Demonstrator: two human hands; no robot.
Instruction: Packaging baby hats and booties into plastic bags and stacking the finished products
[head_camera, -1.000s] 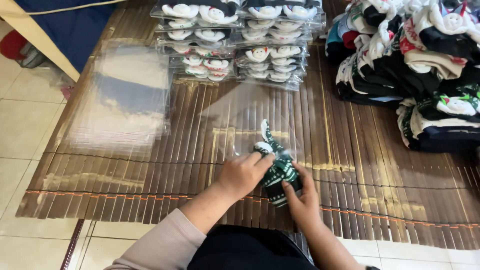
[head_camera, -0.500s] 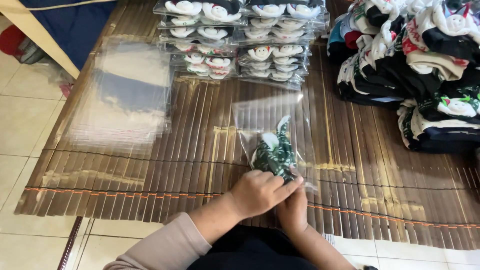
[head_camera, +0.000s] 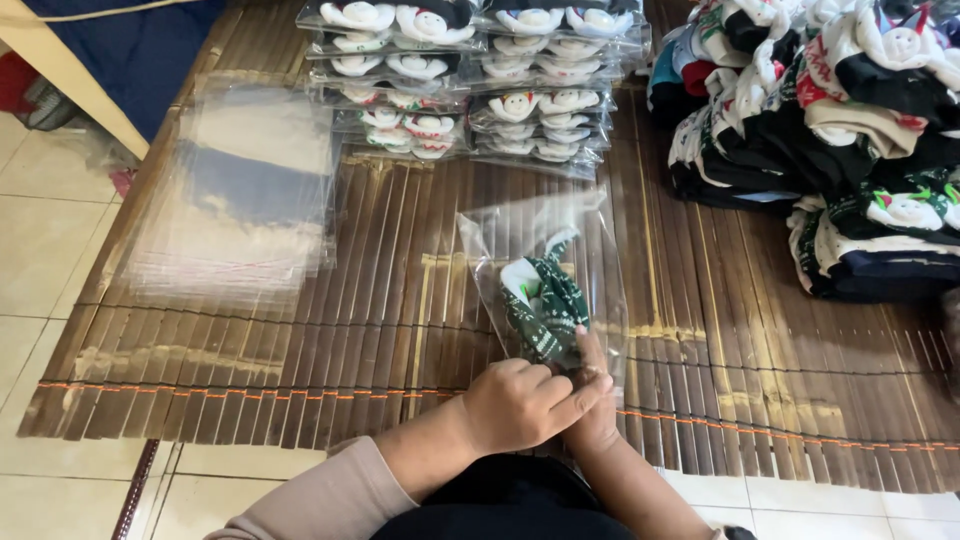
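Observation:
A clear plastic bag (head_camera: 545, 240) lies on the brown bamboo mat (head_camera: 380, 300) with a folded green-and-white patterned sock pair (head_camera: 543, 308) inside it. My left hand (head_camera: 525, 402) pinches the bag's near open end, fingers curled over the edge. My right hand (head_camera: 592, 400) sits partly under the left, its index finger stretched up onto the bag just below the socks. Both hands grip the bag's near edge.
A stack of empty clear bags (head_camera: 235, 190) lies at the left of the mat. Several bagged sock pairs (head_camera: 470, 75) are piled at the back. A heap of unbagged socks (head_camera: 830, 130) fills the right. Tiled floor (head_camera: 40, 240) borders the mat.
The sock pair has gone from my hands into the clear bag and slid deeper. Both hands drew back to the bag's near end, which now lies flatter on the mat.

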